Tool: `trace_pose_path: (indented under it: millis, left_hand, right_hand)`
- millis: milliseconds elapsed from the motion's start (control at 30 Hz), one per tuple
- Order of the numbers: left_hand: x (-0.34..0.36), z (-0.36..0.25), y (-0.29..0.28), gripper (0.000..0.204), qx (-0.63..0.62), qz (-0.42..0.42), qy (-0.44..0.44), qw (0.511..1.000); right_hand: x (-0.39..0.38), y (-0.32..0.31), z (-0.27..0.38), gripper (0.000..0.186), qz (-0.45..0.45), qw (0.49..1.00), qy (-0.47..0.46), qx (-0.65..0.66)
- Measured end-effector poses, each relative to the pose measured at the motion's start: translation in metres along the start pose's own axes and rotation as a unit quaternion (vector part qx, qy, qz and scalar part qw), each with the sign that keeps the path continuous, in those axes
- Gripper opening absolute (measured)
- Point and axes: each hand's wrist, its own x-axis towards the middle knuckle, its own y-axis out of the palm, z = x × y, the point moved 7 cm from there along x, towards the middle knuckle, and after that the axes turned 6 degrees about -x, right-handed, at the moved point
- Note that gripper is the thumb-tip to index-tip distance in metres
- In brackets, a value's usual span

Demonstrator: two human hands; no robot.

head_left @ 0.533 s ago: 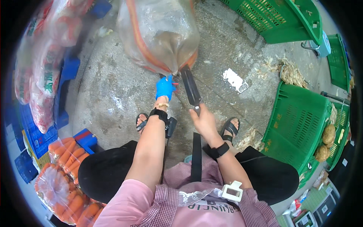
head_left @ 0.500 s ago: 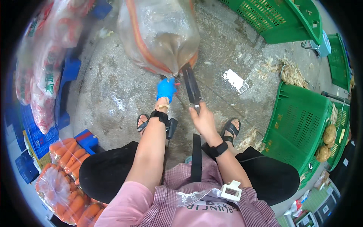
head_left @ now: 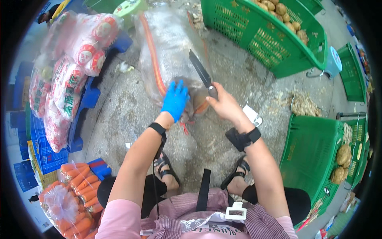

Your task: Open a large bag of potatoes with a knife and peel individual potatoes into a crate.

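Note:
A large translucent woven sack (head_left: 171, 44) with orange stripes lies on the floor in front of me, its gathered end with a red tie toward me. My left hand (head_left: 175, 100), in a blue glove, lies on that end with its fingers spread. In my bare right hand (head_left: 226, 102) is a knife (head_left: 201, 71), wrapped by the fingers at its dark handle. Its broad dark blade points up and to the left, over the right part of the sack; whether it touches the sack I cannot tell.
Bagged red-and-white produce (head_left: 69, 83) sits on a blue pallet (head_left: 90, 93) at left. Bagged carrots (head_left: 73, 199) lie at lower left. Green crates (head_left: 254, 36), one holding potatoes (head_left: 278, 10), stand at right. Peelings (head_left: 304, 104) and a white piece (head_left: 251, 114) lie on the wet floor.
My left hand has moved up from just below the sack's tied end onto it, fingers now spread. My right hand has shifted up and right with the knife. The view has shifted.

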Motion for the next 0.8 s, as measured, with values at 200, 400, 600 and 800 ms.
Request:
trace_pose_path:
  millis: [200,400,600,800]
  left_hand:
    - [0.011,-0.020,0.009,0.010,-0.155,-0.051,0.013,0.987]
    - [0.011,-0.020,-0.011,0.004,-0.224,-0.071,0.004,0.972]
    - [0.009,-0.020,-0.014,0.007,-0.283,-0.054,-0.032,0.957]
    - [0.004,-0.025,-0.013,0.018,-0.293,-0.043,-0.029,0.955]
  right_hand:
    - [0.084,-0.029,0.056,0.042,0.003,0.998,-0.003,-0.059]
    - [0.170,-0.033,0.085,0.029,-0.060,0.994,0.003,-0.094]
    - [0.193,-0.017,0.098,0.029,0.090,0.982,0.095,-0.135]
    - [0.181,-0.005,0.084,0.032,0.113,0.981,0.102,-0.118]
